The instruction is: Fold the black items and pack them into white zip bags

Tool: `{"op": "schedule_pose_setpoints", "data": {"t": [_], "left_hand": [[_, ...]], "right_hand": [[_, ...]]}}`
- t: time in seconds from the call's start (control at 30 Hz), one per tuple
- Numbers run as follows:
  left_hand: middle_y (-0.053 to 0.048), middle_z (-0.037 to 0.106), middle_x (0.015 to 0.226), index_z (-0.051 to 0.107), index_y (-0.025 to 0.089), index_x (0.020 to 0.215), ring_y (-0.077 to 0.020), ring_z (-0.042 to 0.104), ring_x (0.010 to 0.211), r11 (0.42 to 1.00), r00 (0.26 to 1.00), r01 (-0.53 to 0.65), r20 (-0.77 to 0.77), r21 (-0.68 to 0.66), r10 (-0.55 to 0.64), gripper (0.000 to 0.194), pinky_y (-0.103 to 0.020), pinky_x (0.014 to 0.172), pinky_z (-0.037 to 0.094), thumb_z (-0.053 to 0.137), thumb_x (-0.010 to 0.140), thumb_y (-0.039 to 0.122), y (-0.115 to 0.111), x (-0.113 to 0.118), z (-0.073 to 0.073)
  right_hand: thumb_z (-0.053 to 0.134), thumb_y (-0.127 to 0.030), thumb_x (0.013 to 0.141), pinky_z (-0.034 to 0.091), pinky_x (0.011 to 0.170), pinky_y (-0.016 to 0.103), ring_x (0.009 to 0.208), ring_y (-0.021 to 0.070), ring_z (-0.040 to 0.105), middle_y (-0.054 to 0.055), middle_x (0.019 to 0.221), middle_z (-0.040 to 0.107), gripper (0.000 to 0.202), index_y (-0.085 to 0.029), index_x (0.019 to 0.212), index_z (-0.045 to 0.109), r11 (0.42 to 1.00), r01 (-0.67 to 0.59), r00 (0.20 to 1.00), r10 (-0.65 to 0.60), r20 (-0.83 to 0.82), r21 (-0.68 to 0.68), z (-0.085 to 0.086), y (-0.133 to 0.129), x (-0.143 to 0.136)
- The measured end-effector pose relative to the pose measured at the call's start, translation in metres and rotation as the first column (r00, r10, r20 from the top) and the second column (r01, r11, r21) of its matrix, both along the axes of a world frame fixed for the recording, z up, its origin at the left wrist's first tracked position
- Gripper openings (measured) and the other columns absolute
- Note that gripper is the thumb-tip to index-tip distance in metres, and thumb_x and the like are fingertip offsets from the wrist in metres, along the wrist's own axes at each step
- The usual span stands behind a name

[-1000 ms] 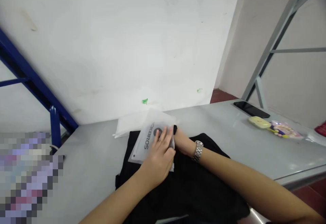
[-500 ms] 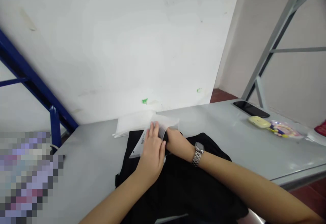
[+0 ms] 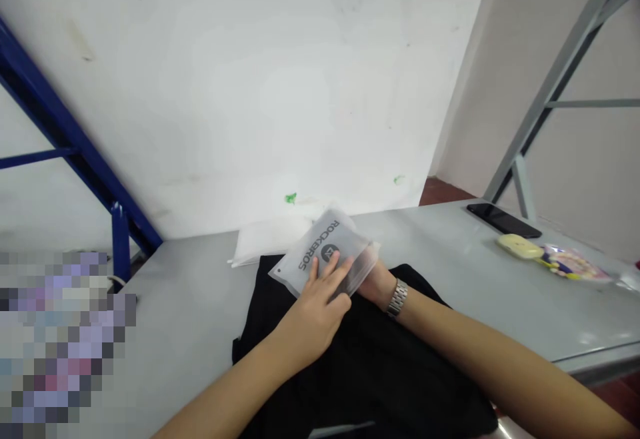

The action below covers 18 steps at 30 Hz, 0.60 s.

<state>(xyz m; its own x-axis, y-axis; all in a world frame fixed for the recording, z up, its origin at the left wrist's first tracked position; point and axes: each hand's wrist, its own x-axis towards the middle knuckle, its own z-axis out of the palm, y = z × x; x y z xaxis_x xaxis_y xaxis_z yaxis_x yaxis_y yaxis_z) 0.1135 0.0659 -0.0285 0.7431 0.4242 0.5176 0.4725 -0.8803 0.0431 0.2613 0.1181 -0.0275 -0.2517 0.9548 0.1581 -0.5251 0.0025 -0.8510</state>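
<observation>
A frosted plastic bag [image 3: 313, 242] printed with ROCKBROS is tilted up over black fabric [image 3: 400, 366], with something dark showing through its lower right part. My left hand [image 3: 320, 309] lies on the front of the bag, fingers spread across the printed logo and thumb near the lower edge. At the bag's right edge is my right hand [image 3: 375, 279], below a metal-banded wristwatch [image 3: 397, 298]. It grips the bag there, its fingertips hidden behind the plastic. Under and behind the bag, flat white bags [image 3: 265, 239] rest on the table.
The grey table [image 3: 185, 312] meets a white panel [image 3: 300, 92] at the back. On the right lie a black phone [image 3: 504, 220], a pale yellow case [image 3: 520, 246] and a clear packet with beads [image 3: 575, 262]. A blue metal frame [image 3: 83, 139] stands left, beside a blurred-out patch.
The bag has been lifted and turned, so its full print now shows. My right hand has shifted to the bag's right edge. My left hand has moved right and down across the bag.
</observation>
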Motion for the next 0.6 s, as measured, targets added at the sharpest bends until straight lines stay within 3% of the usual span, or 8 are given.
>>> {"op": "schedule_pose_setpoints", "data": {"t": [0.2, 0.37, 0.43, 0.5, 0.6], "left_hand": [[-0.012, 0.029, 0.149, 0.057, 0.015, 0.081, -0.0273, 0.014, 0.14, 1.0, 0.999, 0.0, -0.046, -0.026, -0.001, 0.024, -0.051, 0.114, 0.016, 0.038, 0.086, 0.002, 0.001, -0.004, -0.002], [-0.009, 0.034, 0.147, 0.061, 0.016, 0.082, -0.025, 0.015, 0.139, 0.998, 0.989, 0.064, -0.129, -0.023, -0.067, 0.024, -0.049, 0.114, 0.015, 0.04, 0.087, 0.005, -0.002, -0.003, 0.009], [-0.009, 0.034, 0.147, 0.062, 0.017, 0.091, -0.0247, 0.015, 0.139, 1.0, 0.991, 0.029, -0.132, -0.007, -0.03, 0.023, -0.05, 0.113, 0.017, 0.041, 0.088, 0.009, -0.005, -0.007, 0.017], [-0.009, 0.032, 0.148, 0.057, 0.019, 0.114, -0.0255, 0.015, 0.139, 0.996, 0.993, -0.081, -0.087, -0.026, 0.078, 0.029, -0.053, 0.112, 0.02, 0.043, 0.089, 0.013, -0.014, -0.019, 0.024], [-0.007, 0.032, 0.148, 0.027, 0.028, 0.142, -0.0269, 0.024, 0.136, 0.921, 0.954, -0.301, -0.059, -0.249, 0.295, 0.056, -0.051, 0.104, 0.036, 0.048, 0.09, 0.026, -0.036, -0.053, 0.028]], "right_hand": [[0.073, -0.03, 0.067, 0.05, 0.074, 0.035, 0.082, 0.022, 0.064, 0.007, 0.083, 0.07, 0.02, -0.02, 0.083, 0.068, 0.995, -0.1, 0.961, 0.091, 0.26, 0.02, -0.002, -0.008, 0.001], [0.063, -0.037, 0.076, 0.05, 0.077, 0.037, 0.085, 0.0222, 0.065, 0.009, 0.09, 0.069, 0.017, -0.022, 0.082, 0.067, 0.991, -0.134, 0.964, 0.135, 0.231, -0.018, -0.006, -0.008, 0.004], [0.058, -0.04, 0.078, 0.05, 0.075, 0.036, 0.088, 0.0223, 0.063, 0.009, 0.091, 0.068, 0.02, -0.022, 0.084, 0.066, 0.999, -0.046, 0.972, 0.04, 0.231, 0.021, -0.002, 0.0, 0.01], [0.055, -0.042, 0.078, 0.05, 0.069, 0.033, 0.087, 0.0211, 0.061, 0.007, 0.087, 0.067, 0.021, -0.022, 0.081, 0.063, 0.991, 0.098, 0.956, -0.121, 0.268, 0.096, 0.006, 0.014, 0.021], [0.053, -0.044, 0.077, 0.05, 0.059, 0.028, 0.079, 0.0186, 0.058, 0.003, 0.073, 0.062, 0.022, -0.023, 0.074, 0.058, 0.957, 0.24, 0.899, -0.282, 0.334, 0.161, 0.016, 0.043, 0.041]]}}
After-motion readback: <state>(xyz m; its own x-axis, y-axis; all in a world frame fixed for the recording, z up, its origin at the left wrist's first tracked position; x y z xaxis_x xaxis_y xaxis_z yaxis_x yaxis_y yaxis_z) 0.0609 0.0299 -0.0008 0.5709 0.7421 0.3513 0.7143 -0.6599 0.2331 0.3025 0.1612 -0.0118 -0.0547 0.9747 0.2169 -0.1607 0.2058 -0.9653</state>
